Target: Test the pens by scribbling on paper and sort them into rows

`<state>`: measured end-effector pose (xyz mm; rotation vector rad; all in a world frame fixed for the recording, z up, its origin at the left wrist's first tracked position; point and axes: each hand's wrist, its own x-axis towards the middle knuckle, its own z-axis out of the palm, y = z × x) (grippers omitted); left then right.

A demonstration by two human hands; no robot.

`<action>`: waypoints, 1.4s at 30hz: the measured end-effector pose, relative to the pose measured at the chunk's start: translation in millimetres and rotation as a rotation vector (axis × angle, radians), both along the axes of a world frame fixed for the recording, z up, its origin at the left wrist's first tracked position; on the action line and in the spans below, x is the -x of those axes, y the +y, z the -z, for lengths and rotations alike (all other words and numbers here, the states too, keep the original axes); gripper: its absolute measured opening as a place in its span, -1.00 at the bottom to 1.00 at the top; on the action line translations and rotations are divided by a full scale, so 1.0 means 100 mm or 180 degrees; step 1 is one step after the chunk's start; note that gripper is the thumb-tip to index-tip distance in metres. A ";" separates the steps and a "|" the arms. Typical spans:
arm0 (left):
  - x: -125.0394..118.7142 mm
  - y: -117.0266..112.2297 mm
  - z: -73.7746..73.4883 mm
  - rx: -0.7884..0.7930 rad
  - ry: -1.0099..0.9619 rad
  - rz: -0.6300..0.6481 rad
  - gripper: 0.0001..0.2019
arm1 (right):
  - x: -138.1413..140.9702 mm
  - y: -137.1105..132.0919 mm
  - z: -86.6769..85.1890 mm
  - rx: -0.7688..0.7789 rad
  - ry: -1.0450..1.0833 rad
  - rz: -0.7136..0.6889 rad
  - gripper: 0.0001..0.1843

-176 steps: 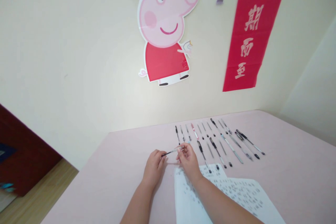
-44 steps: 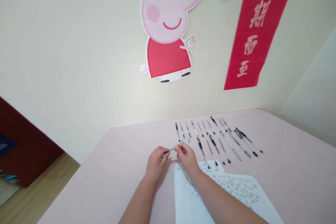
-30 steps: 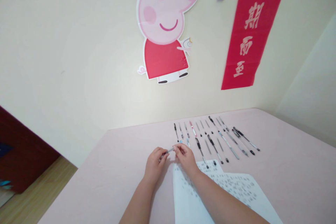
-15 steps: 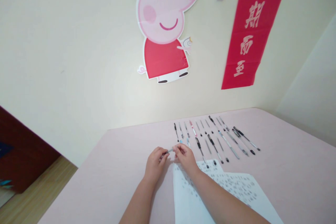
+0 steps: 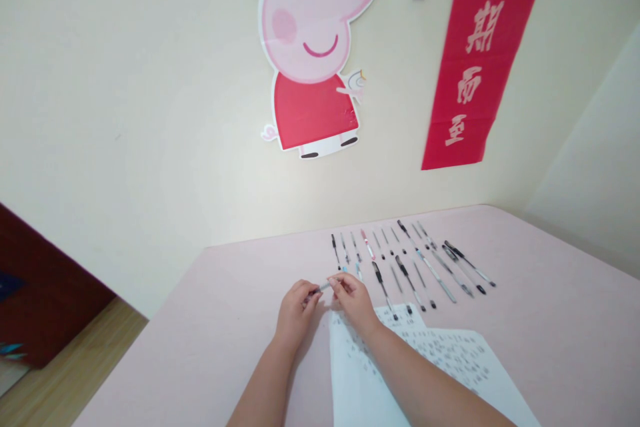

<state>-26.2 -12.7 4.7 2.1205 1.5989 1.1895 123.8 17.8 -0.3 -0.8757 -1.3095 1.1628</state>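
A slim grey pen (image 5: 325, 286) spans the small gap between my hands, just above the pink table. My left hand (image 5: 296, 310) is closed around its left end. At the other end, the thumb and fingers of my right hand (image 5: 353, 297) pinch it. My fingers cover both tips, so I cannot tell whether a cap is on. Just beyond my right hand lie pens with light blue parts (image 5: 359, 271). A black-gripped pen (image 5: 383, 289) rests to the right of that hand.
Several pens lie in two rough rows on the pink table (image 5: 240, 300), among them a red and white pen (image 5: 368, 244) and a light blue pen (image 5: 436, 275). Handwritten paper sheets (image 5: 360, 380) lie under my right forearm. The wall (image 5: 175, 147) rises behind the table.
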 end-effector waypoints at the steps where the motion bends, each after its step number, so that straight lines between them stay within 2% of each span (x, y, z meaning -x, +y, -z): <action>1: 0.00 0.00 0.00 -0.0005 -0.0006 0.0005 -0.86 | 0.00 0.00 0.01 0.0011 -0.0028 0.0039 -0.65; 5: 0.00 -0.01 0.00 0.0031 -0.0045 0.0006 -0.85 | 0.00 0.01 0.03 0.0078 -0.0014 0.0039 -0.66; 9: 0.01 0.00 0.01 0.0094 -0.0097 0.0008 -0.85 | 0.01 -0.01 0.02 0.0074 0.0198 -0.0150 -0.57; 14: 0.01 -0.01 0.01 0.0094 -0.0060 0.0006 -0.86 | 0.00 0.00 0.00 -0.0088 -0.0003 -0.0082 -0.64; 18: 0.00 -0.01 -0.01 0.0089 -0.0061 0.0009 -0.86 | 0.00 0.01 0.02 0.0082 -0.0060 0.0031 -0.64; 21: 0.00 0.00 0.00 0.0070 -0.0058 -0.0014 -0.87 | 0.01 0.00 0.03 0.0194 0.0103 -0.0081 -0.62; 26: 0.00 0.00 0.00 0.0080 -0.0058 -0.0021 -0.86 | 0.02 -0.01 0.01 -0.0064 0.0172 -0.0201 -0.61; 29: 0.00 0.00 0.00 0.0066 -0.0061 -0.0033 -0.87 | 0.00 0.00 0.01 -0.0182 -0.0008 -0.0128 -0.65; 33: 0.00 0.00 0.01 0.0066 -0.0046 -0.0037 -0.87 | -0.01 0.02 0.02 -0.0060 -0.0162 0.0056 -0.65; 39: 0.00 0.01 0.02 0.0071 -0.0035 -0.0030 -0.88 | 0.01 -0.02 0.00 -0.0010 0.0172 -0.0242 -0.62; 42: 0.00 0.00 0.02 0.0094 -0.0015 -0.0056 -0.90 | 0.01 -0.02 0.00 -0.0084 0.0103 -0.0274 -0.64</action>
